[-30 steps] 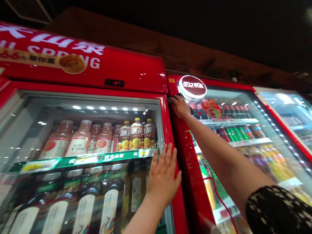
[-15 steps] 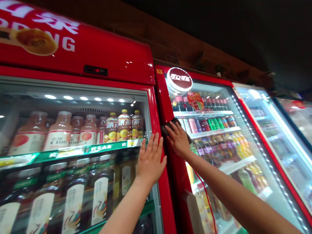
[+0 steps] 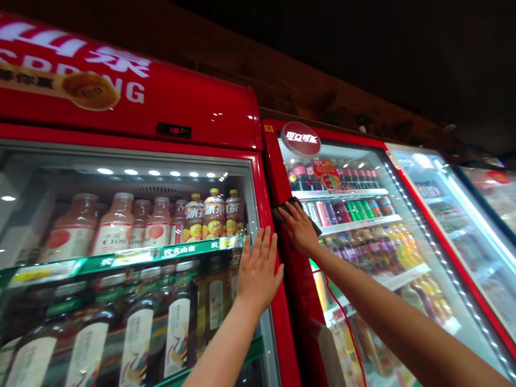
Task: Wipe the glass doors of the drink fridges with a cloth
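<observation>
My left hand (image 3: 258, 269) lies flat, fingers stretched out, against the right edge of the glass door and red frame of the near drinks fridge (image 3: 201, 131). To its right, my right hand (image 3: 300, 228) presses a dark cloth (image 3: 314, 223) with spread fingers onto the red left frame of the second drinks fridge (image 3: 278, 166). Part of the cloth is hidden beneath the palm. Behind the near glass stand peach-labelled bottles (image 3: 115, 223), yellow-capped tea bottles (image 3: 213, 215) and, lower, dark bottles with white labels (image 3: 177, 328).
A round sign (image 3: 301, 138) sits at the top of the second fridge, above shelves of cans (image 3: 360, 209) and bottles. A red cord (image 3: 349, 322) hangs down its front. Farther right stands a white-framed fridge (image 3: 443, 199). The ceiling above is dark.
The view has shifted, so both fridges appear lower and farther right. My right hand with the cloth has slid slightly up along the frame. The round sign's bright rim has dimmed.
</observation>
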### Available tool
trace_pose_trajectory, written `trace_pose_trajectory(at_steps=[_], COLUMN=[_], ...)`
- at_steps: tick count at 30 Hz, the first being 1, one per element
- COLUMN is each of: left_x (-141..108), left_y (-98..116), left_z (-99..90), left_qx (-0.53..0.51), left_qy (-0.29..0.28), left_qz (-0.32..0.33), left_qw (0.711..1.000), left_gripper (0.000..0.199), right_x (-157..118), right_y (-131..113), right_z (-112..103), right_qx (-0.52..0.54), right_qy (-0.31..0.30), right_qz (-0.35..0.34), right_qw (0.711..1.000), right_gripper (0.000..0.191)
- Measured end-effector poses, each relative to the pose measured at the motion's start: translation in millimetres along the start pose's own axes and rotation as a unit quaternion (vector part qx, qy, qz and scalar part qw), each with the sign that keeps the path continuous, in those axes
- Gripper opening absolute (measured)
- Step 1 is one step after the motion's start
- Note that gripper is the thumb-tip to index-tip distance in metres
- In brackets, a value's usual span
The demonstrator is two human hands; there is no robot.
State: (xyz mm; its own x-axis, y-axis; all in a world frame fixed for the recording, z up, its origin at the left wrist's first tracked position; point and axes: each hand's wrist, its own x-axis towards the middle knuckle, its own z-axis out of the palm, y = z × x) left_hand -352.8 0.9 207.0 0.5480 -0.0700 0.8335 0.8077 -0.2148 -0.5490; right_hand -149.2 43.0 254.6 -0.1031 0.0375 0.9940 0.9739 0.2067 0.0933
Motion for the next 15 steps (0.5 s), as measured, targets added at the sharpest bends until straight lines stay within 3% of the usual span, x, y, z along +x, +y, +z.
trace_pose_trajectory(at_steps=[4, 9, 12, 15], left_x=[0, 12, 24, 34], left_y=[1, 18, 34, 51], left_z=[-1.0, -1.7, 2.0, 8.6], left_qx=[0.018, 0.035, 0.041, 0.041], left_qy=[0.009, 0.024, 0.023, 0.017], left_qz=[0.000, -0.019, 0.005, 0.016], left_qw=[1.000, 0.999, 0.999, 0.999], left_gripper=[0.072, 0.072, 0.072, 0.070], right_x=[67, 121, 130, 110], right_y=[5, 33, 69, 109], right_z=[4, 4, 3, 3], right_qx=[0.002, -0.008, -0.011, -0.019], right_qy=[0.020, 0.017, 0.020, 0.038], right_qz=[0.026, 0.071, 0.104, 0.134], right_qw=[0.999, 0.997, 0.994, 0.990], right_gripper=[0.049, 0.054, 0.054, 0.054])
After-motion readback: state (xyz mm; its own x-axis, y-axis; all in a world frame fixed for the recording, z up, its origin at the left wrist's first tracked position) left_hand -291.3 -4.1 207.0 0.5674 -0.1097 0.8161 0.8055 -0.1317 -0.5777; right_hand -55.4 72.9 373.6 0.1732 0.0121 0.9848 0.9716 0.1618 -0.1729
